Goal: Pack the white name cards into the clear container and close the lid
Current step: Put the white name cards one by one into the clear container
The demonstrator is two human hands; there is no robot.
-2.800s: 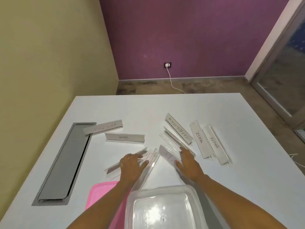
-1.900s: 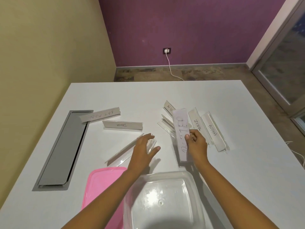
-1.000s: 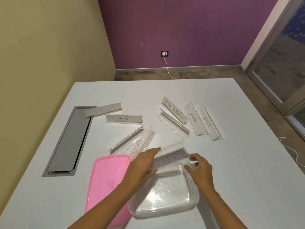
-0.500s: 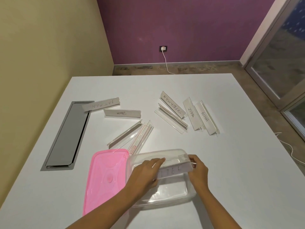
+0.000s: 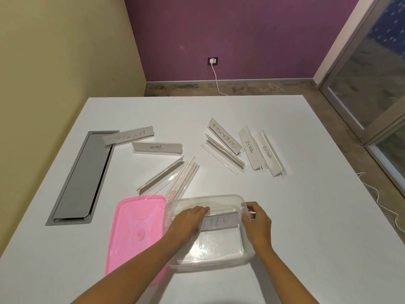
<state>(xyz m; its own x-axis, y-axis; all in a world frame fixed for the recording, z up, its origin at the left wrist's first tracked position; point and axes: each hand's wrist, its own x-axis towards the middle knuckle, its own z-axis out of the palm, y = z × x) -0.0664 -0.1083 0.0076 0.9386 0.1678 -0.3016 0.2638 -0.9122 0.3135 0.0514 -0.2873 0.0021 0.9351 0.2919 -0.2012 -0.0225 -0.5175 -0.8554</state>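
A clear container [image 5: 215,263] stands near the table's front edge, its pink lid [image 5: 135,231] lying flat to its left. Both hands hold one white name card [image 5: 217,222] level inside the container, across its far half. My left hand [image 5: 188,220] grips the card's left end, and my right hand [image 5: 257,220] pinches the right end at the container's right wall. Several other name cards lie on the table beyond: BATMAN [image 5: 129,136], PANDA [image 5: 156,148], SUPERMAN [image 5: 224,136], ZEBRA [image 5: 248,148], ALPHA [image 5: 268,153], plus clear holders [image 5: 162,175].
A grey cable hatch [image 5: 81,178] is set into the white table [image 5: 306,216] on the left. The yellow wall runs along the table's left side. A white cable [image 5: 381,205] lies on the floor off the right edge.
I picked a card from the pile with my right hand, brought it back over the container, took its other end with my left hand and lowered it inside.
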